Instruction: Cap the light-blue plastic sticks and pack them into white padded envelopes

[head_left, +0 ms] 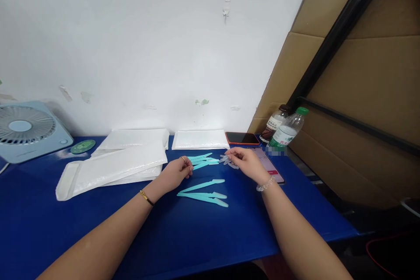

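Both of the person's forearms stretch out over a blue table [98, 236]. The left hand [175, 173], with a ring on one finger and a thin bracelet at the wrist, rests knuckles-up with its fingers curled around the near ends of a small bunch of teal plastic razors [204, 161]. Just how tightly it grips is hard to see, since the fingertips are tucked under. The right hand [246, 162], wearing a beaded bracelet, pinches something small and clear [229, 162] at the far end of that bunch. They may be transparent caps, but they are too blurred and pale to name with certainty.

Nearer the person, between the two forearms, three more loose teal razors [205, 192] lie flat on the table, clear of both hands.

To the left lies a stack of white padded mailers [114, 164], with another white mailer [200, 139] behind the hands against the wall. A black phone with an orange edge [242, 138] lies beside it. A second phone [271, 166] is half covered by the right hand. Two bottles [285, 131] stand against leaning cardboard [361, 96]; part of one label is blurred out. A pale blue fan [26, 129] is cut off by the left edge, with a green disc [83, 146] beside it.
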Available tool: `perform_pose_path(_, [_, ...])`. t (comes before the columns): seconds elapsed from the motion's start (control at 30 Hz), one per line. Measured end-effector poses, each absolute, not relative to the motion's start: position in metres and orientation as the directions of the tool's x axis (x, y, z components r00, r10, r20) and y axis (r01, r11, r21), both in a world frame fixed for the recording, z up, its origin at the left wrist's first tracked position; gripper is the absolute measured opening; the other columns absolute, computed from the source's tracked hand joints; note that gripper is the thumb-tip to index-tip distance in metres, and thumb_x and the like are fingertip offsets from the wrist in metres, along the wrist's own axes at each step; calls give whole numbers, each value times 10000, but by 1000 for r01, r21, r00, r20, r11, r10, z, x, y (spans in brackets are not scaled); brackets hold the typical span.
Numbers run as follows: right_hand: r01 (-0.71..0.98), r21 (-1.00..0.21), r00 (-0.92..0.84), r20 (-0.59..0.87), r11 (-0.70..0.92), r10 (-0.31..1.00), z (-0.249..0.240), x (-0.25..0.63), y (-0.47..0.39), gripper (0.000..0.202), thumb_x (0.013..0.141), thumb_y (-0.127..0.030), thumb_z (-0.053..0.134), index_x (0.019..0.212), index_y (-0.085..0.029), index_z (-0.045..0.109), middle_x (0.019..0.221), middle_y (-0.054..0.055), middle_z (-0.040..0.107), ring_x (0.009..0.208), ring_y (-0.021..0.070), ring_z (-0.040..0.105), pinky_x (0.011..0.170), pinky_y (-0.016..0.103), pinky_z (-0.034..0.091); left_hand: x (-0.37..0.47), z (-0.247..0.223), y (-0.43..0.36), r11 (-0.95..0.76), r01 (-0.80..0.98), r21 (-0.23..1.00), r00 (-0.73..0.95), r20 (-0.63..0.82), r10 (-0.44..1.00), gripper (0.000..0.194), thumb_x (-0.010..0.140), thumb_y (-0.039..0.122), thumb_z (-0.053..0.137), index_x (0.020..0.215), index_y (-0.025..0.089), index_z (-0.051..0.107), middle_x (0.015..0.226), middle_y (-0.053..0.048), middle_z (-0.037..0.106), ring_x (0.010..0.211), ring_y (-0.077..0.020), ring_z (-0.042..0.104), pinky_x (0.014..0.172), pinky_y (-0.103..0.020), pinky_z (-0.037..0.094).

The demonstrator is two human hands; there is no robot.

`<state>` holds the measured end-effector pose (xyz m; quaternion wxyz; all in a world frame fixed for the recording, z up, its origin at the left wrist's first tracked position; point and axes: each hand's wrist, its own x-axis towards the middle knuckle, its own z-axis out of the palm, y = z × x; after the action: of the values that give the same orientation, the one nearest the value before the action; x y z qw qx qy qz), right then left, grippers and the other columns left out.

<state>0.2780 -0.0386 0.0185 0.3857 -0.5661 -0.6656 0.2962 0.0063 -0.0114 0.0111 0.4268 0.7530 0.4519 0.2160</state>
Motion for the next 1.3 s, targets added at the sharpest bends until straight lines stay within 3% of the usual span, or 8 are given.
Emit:
perform_pose_path(0.17, [209, -977, -64, 23, 36, 998, 26, 275, -40, 308, 741, -437, 682, 782, -136, 636, 660, 39, 659, 554, 119, 592, 532, 243, 465, 6, 9, -10, -231, 477, 848, 497, -44, 866, 127, 784, 316, 454, 784, 198, 501, 735, -12, 621, 674, -158, 591, 647, -282, 460])
perform_pose_path(0.5, [39, -996, -17, 76, 77, 997, 23, 275, -39, 311, 623, -370, 801, 806, -146, 688, 680, 47, 695, 635, 148, 653, 591, 255, 498, 5, 5, -6, -214, 460, 862, 504, -55, 862, 151, 806, 340, 448, 799, 193, 481, 736, -6, 618, 680, -150, 599, 668, -286, 470])
perform_pose_path(0.67, [107, -991, -52, 71, 76, 996, 15, 270, -37, 339, 639, -395, 785, 835, -135, 689, 692, 48, 695, 643, 144, 661, 586, 246, 506, 5, 4, -6, -211, 444, 871, 503, -47, 863, 146, 797, 332, 465, 795, 188, 491, 747, -11, 625, 672, -145, 592, 657, -281, 471])
perform_pose_path(0.83, [158, -984, -206, 46, 80, 978, 9, 263, -38, 314, 668, -394, 762, 833, -138, 684, 672, 30, 685, 635, 141, 660, 589, 248, 510, 7, 7, -9, -220, 460, 860, 551, -81, 831, 179, 798, 359, 479, 806, 187, 526, 747, -11, 636, 687, -149, 592, 656, -275, 462])
perform_pose_path(0.97, [314, -946, -276, -8, 83, 961, 20, 273, -41, 279, 694, -378, 730, 826, -134, 697, 639, 30, 677, 574, 126, 615, 544, 234, 471, 9, 9, -15, -319, 547, 774, 600, -97, 794, 245, 799, 421, 515, 802, 187, 589, 715, -6, 619, 651, -155, 563, 589, -263, 427])
perform_pose_path(1.13, [709, -689, -36, 174, 148, 984, 29, 296, -40, 149, 765, -273, 609, 756, -163, 709, 705, 40, 689, 607, 138, 579, 561, 247, 431, 10, 6, -15, -552, 673, 492, 548, 170, 819, 228, 841, 383, 512, 887, 192, 626, 883, -59, 626, 822, -208, 574, 722, -320, 442])
perform_pose_path(1.2, [818, -562, -34, 169, 125, 985, 26, 299, -38, 106, 741, -232, 619, 721, -175, 706, 705, 35, 685, 639, 151, 584, 585, 254, 422, 9, 3, -11, -581, 716, 388, 522, 255, 814, 232, 850, 330, 513, 1005, 196, 621, 1007, -82, 612, 955, -236, 554, 818, -354, 435])
perform_pose_path(1.3, [889, -444, -70, 115, 115, 991, 17, 296, -36, 47, 705, -214, 660, 722, -180, 688, 734, 34, 670, 677, 163, 579, 612, 261, 413, 8, -2, -4, -553, 767, 324, 494, 250, 832, 231, 856, 298, 512, 1035, 203, 623, 1056, -86, 602, 1016, -250, 535, 844, -370, 429])
